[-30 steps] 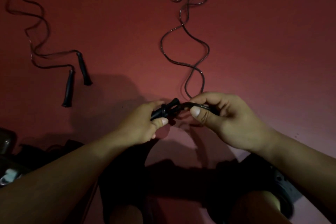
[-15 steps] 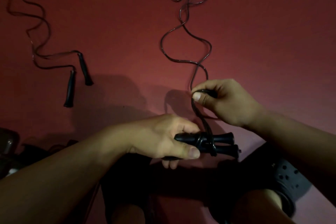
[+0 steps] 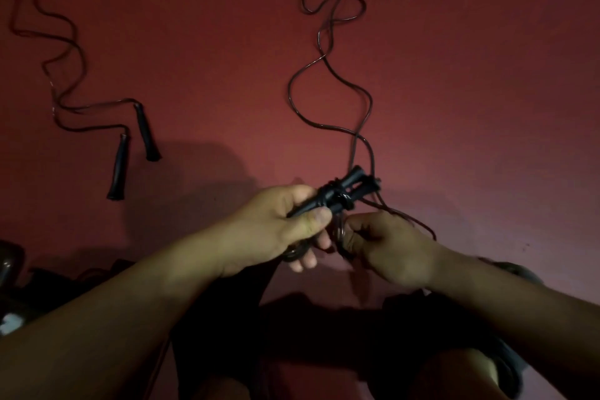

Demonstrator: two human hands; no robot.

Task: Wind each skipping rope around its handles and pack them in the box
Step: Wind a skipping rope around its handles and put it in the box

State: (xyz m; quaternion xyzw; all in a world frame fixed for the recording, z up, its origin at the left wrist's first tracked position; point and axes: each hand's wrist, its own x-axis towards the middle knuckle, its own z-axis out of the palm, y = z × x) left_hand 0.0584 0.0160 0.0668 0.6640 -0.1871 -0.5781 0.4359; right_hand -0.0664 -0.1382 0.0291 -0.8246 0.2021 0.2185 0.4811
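Observation:
My left hand [image 3: 279,224] grips two black handles [image 3: 341,193] held side by side, their free ends pointing up and right. A few turns of thin dark rope wrap them near the middle. My right hand [image 3: 386,247] sits just below the handles and pinches the rope close to the wraps. The loose rope [image 3: 324,39] trails away across the red floor [image 3: 470,91] in loops. A second skipping rope [image 3: 58,52] lies unwound at the left, its two black handles [image 3: 133,153] flat on the floor. No box is in view.
Dark objects [image 3: 13,269] sit at the lower left edge, too dim to name. My knees and a dark perforated shoe [image 3: 506,364] fill the bottom of the view.
My left hand lifted the handles and tilted them up to the right. My right hand dropped from above the handles to just below them, carrying the rope around.

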